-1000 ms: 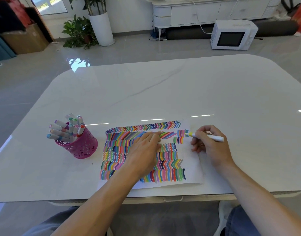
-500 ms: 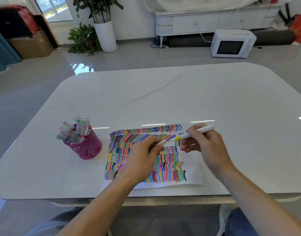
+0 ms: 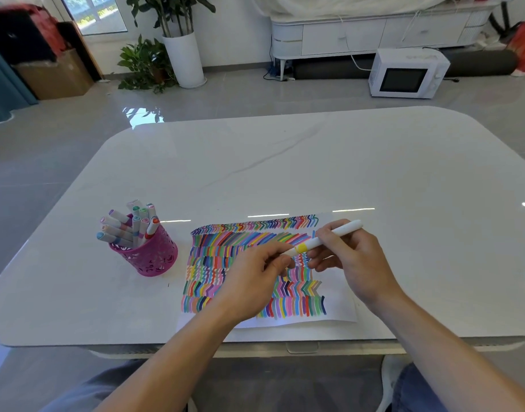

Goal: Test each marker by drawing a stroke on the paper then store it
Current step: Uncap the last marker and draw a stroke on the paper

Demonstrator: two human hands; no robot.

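A sheet of paper (image 3: 341, 310) covered in rows of coloured strokes lies near the table's front edge. Above it my right hand (image 3: 353, 263) grips a white marker (image 3: 341, 231) with a yellow band, held slanted with its far end up to the right. My left hand (image 3: 255, 278) pinches the cap at the marker's lower left end, and the two hands meet over the paper. A pink mesh cup (image 3: 150, 257) holding several capped markers (image 3: 127, 228) stands left of the paper.
The white marble table (image 3: 285, 173) stretches away behind the paper. On the floor beyond it stand a white microwave (image 3: 407, 74), a low white cabinet (image 3: 374, 31), potted plants (image 3: 166, 58) and a cardboard box (image 3: 54, 75).
My right hand lifted the marker off the paper and swung its tip left toward my left hand. The cap in my left hand now sits at the marker's tip.
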